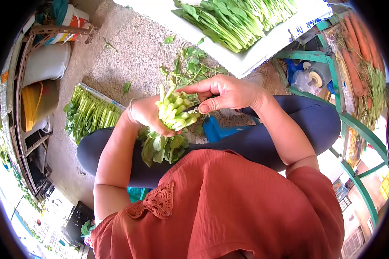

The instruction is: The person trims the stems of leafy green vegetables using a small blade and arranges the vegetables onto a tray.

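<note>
Mid-frame, the left hand (148, 113) grips a leafy-green bunch (173, 113), stem ends beside the knife (191, 108) held by the right hand (233, 93).

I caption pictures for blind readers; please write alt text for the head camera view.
A person's left hand grips a bunch of leafy greens, stem ends up, while the right hand holds a small blade at the stems. More greens lie on a white surface ahead.

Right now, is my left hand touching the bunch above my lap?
Touching. The head view shows the left hand wrapped around the bunch, its fingers against the stems.
</note>
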